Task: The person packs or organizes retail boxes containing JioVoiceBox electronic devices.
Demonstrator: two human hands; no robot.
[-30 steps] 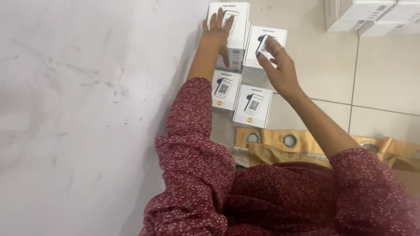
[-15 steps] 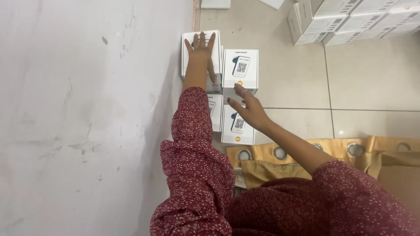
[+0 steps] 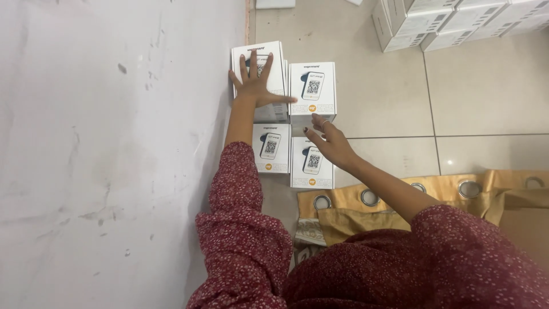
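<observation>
Several small white boxes with a printed device picture stand in two rows against the wall. My left hand (image 3: 255, 84) lies flat, fingers spread, on top of the far left box (image 3: 273, 57). My right hand (image 3: 329, 142) hovers with fingers apart at the near edge of the far right box (image 3: 311, 88) and holds nothing. Two lower boxes sit nearer me: the near left box (image 3: 270, 147) and the near right box (image 3: 310, 166), the latter partly under my right wrist.
A white wall (image 3: 114, 143) runs along the left. A row of white cartons (image 3: 452, 23) lies on the tiled floor (image 3: 486, 91) at top right. A golden curtain with metal eyelets (image 3: 400, 200) is bunched in front of me.
My left hand slid slightly back on the far left box, uncovering the near left box. My right hand let go of the far right box and drew back to its near edge.
</observation>
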